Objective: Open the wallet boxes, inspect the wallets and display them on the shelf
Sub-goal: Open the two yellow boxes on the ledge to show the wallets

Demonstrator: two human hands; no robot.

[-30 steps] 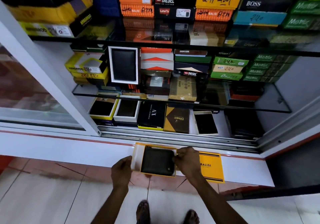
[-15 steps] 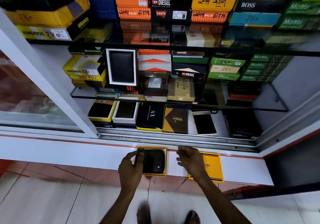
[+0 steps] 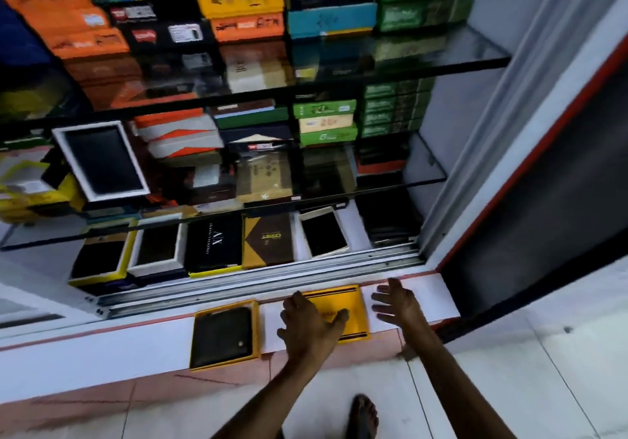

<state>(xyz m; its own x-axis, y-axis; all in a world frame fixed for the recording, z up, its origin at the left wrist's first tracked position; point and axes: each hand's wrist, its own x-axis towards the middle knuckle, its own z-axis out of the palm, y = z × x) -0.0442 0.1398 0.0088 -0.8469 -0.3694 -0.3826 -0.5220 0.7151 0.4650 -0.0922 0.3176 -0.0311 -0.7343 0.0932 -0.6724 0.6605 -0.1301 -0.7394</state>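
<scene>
A dark wallet (image 3: 222, 335) lies in its open yellow box base (image 3: 255, 328) on the white ledge (image 3: 102, 347) in front of the cabinet. To its right on the ledge lies the yellow box lid (image 3: 350, 302). My left hand (image 3: 311, 326) is spread open, with its fingertips on the lid's left part. My right hand (image 3: 396, 302) is open with fingers apart, just right of the lid, over the ledge. Neither hand holds anything.
The glass-shelved cabinet holds stacks of coloured wallet boxes. Its bottom shelf shows a row of displayed wallets and boxes, among them a black box (image 3: 214, 243), a brown-and-gold box (image 3: 268, 240) and a cream-framed wallet (image 3: 323, 233). A sliding-door track (image 3: 258, 285) runs along the front. A foot (image 3: 363, 415) stands on the tiled floor.
My left hand let go of the wallet box, which stays on the ledge, and moved right onto the yellow lid. My right hand shifted to the right of the lid. The view swung right.
</scene>
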